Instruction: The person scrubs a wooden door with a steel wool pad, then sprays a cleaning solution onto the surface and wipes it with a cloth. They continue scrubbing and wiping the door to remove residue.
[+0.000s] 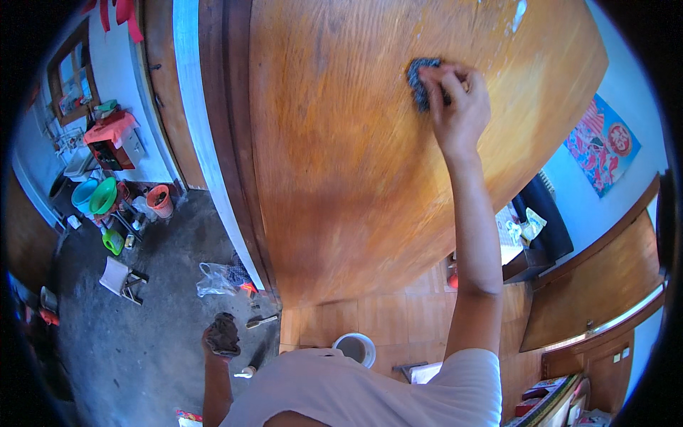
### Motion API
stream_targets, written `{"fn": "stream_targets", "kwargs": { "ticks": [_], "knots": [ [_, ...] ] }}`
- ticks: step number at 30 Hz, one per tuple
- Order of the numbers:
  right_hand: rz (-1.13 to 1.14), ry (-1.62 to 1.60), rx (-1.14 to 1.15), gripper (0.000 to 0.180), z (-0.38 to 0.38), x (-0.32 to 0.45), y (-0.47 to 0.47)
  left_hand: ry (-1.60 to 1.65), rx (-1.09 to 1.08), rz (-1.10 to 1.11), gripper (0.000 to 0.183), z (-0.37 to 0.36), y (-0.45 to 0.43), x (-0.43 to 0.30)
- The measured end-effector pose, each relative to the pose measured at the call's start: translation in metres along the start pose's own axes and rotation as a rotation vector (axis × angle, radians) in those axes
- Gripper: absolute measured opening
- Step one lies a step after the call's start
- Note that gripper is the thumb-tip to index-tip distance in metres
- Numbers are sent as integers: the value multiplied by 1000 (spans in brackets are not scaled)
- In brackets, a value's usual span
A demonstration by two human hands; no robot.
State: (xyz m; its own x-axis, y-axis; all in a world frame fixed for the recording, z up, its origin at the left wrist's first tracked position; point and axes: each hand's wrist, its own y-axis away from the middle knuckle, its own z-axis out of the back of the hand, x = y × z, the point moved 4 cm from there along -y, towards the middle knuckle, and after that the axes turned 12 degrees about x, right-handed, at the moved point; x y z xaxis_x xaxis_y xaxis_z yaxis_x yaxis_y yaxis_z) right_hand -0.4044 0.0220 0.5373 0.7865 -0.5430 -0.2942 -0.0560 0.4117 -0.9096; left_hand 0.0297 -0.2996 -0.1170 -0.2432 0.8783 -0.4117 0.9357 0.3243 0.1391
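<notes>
A wooden door (pixel 341 160) with visible grain fills the middle of the view, and its surface looks wet in places. High on it, my right hand (pixel 461 101) presses a grey scouring pad (pixel 420 88), probably steel wool, flat to the wood. White streaks, perhaps foam (pixel 518 15), show near the door's upper right. Down at the lower left, my left hand (pixel 208 341) grips a crumpled dark grey cloth (pixel 224 335), held away from the door above the concrete floor.
Below the door stands a white bucket (pixel 368 349) holding greyish liquid. A brush (pixel 261 322) and a clear plastic bag (pixel 216 280) lie on the concrete floor (pixel 160 341). A folding stool (pixel 120 277), a green basin (pixel 104 195) and an orange basket (pixel 160 201) are to the left.
</notes>
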Motion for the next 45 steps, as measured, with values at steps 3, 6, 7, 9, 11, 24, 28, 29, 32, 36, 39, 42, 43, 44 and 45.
{"fn": "stream_targets", "kwargs": {
  "ticks": [3, 6, 7, 9, 11, 24, 28, 29, 32, 36, 39, 42, 43, 44, 45],
  "knots": [
    [21, 65, -19, 23, -5, 17, 9, -54, -27, 22, 50, -16, -1, -1],
    [100, 13, 144, 39, -25, 46, 68, -448, 16, -96, 48, 20, -2, 4],
    [182, 40, 169, 40, -29, 50, 82, -409, -1, -87, 48, 19, -5, 9],
    [341, 116, 228, 41, -24, 48, 98, -168, -53, -10, 47, -23, -10, 15],
    [304, 220, 258, 44, -9, 37, 69, -441, -125, -78, 47, -26, 2, 5],
    [308, 287, 299, 65, -11, 8, 71, 120, -240, -25, 50, -30, 13, 6],
    [155, 337, 221, 66, -7, 1, 48, -204, -40, -60, 48, -17, 5, 2],
    [125, 364, 226, 65, -6, 3, 48, -314, 15, -63, 47, -3, 1, 3],
    [352, 293, 322, 62, -17, 24, 72, -571, 72, -70, 43, 62, -3, 3],
    [370, 397, 292, 61, -1, 4, 26, -1763, -92, -14, 48, 34, -5, -8],
    [204, 367, 82, 66, 22, -26, -42, -2258, -82, 182, 52, -17, -13, -10],
    [172, 282, -10, 67, 21, -25, -59, -2496, -85, 293, 57, -38, -18, -11],
    [177, 264, 24, 66, 12, -17, -47, -2566, -89, 331, 59, -39, -16, -12],
    [231, 337, 118, 66, 9, -4, -33, -2633, -73, 337, 60, -42, -19, -10],
    [299, 385, 214, 63, 4, 5, -17, -2719, -25, 236, 56, -43, -21, -10]
  ]
}}
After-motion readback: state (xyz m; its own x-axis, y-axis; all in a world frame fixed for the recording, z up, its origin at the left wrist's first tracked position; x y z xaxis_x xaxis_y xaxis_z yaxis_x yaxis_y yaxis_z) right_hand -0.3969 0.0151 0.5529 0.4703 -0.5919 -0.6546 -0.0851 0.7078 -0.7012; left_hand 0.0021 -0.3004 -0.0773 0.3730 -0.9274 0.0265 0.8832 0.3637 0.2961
